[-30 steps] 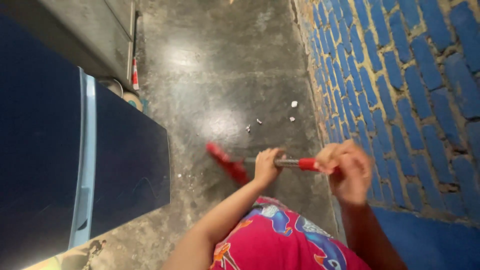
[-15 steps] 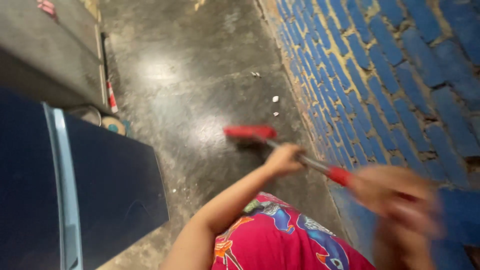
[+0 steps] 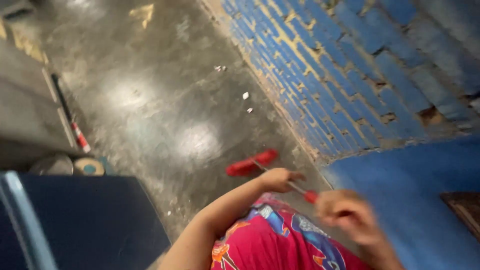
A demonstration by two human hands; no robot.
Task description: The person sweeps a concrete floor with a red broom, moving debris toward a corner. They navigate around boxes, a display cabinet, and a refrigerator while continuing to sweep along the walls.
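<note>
Since half a second ago the red broom head [image 3: 251, 163] has come nearer to the person's body, and the view has turned, so more of the blue brick wall [image 3: 350, 75] shows now.

From the head camera, the only view, the broom lies low over the grey concrete floor [image 3: 165, 100], close to the foot of the wall. The left hand [image 3: 280, 179] is closed around the thin metal handle [image 3: 296, 187], about in its middle. The right hand [image 3: 347, 216] is closed on the upper end, just behind the red sleeve [image 3: 310, 196] of the handle, and it is blurred by motion.

I judge the broom to be light, with a stiff handle and soft bristles. It handles best with two hands set apart, one low to guide and one high to push.

Small white scraps [image 3: 245, 95] lie on the floor further away, well apart from the broom. A dark blue panel [image 3: 85, 225] fills the lower left corner, and I cannot tell what it is. The top of the handle is hidden inside the right hand, and the bristles are too blurred to see clearly. The pink patterned garment [image 3: 270, 245] covers the person's legs.
</note>
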